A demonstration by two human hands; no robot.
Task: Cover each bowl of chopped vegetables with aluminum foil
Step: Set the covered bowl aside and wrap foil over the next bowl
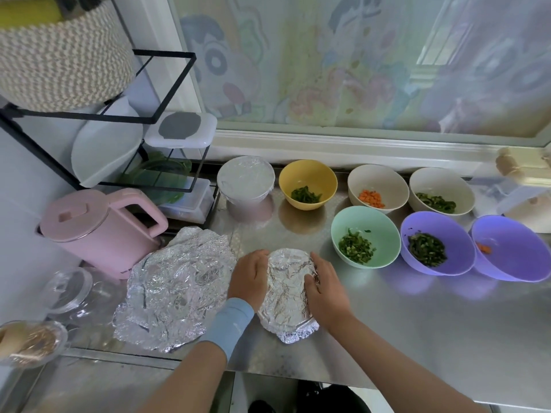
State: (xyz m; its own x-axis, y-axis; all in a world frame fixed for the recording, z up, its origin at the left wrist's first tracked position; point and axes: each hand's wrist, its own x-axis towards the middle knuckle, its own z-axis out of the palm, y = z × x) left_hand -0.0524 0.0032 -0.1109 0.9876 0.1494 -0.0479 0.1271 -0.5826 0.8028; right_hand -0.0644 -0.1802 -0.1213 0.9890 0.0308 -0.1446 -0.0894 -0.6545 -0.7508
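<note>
A foil-wrapped bowl [285,290] sits at the near middle of the steel counter. My left hand [250,278] presses the foil on its left side and my right hand [323,289] presses it on the right, fingers curved over the rim. A loose pile of crumpled foil sheets [179,290] lies just left. Another foil-covered bowl [246,181] stands at the back. Uncovered bowls hold vegetables: yellow [308,184], white with carrot [377,187], white with greens [441,190], green [365,235], purple with greens [435,242], purple with carrot [510,248].
A pink kettle [101,231] stands at the left, with a black wire rack [125,120] holding plates and containers behind it. A glass lid [67,289] and a glass dish [32,342] lie at the near left. The counter edge [298,380] runs along the front.
</note>
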